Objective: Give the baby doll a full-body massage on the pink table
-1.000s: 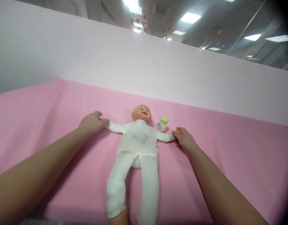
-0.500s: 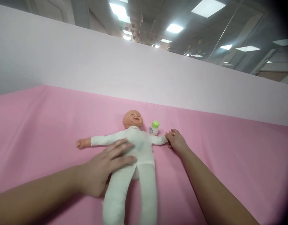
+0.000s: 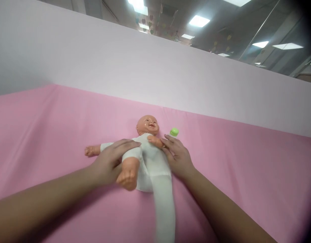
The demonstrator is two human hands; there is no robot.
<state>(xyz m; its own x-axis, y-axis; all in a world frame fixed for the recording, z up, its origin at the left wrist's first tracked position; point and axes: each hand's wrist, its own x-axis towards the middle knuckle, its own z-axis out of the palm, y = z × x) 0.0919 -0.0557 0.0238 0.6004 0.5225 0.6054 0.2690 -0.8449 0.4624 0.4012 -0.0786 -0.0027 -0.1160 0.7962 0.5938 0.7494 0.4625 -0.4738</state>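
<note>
A baby doll point(image 3: 158, 162) with a white cloth body lies on its back, its smooth plastic head point(image 3: 147, 124) pointing away from me. My left hand point(image 3: 111, 160) is wrapped round one of its legs, which is folded up so that the bare foot point(image 3: 129, 173) faces me. The other leg point(image 3: 164, 206) lies straight toward me. With fingers partly spread, my right hand point(image 3: 179, 157) holds the doll's arm bent across its chest, the small plastic hand point(image 3: 155, 141) near the chin. On the left side, the other arm stretches outward, partly hidden behind my left hand.
Just beyond my right fingers stands a small bottle with a green cap point(image 3: 174, 131), its body mostly hidden. Pink sheeting point(image 3: 233, 162) covers the surface under the doll. A white partition point(image 3: 115, 67) rises behind it, with glass above reflecting ceiling lights.
My left hand has gone from the doll's belly to its leg, which is now folded up. My right hand has brought the outstretched arm inward over the chest. The view has shifted slightly.
</note>
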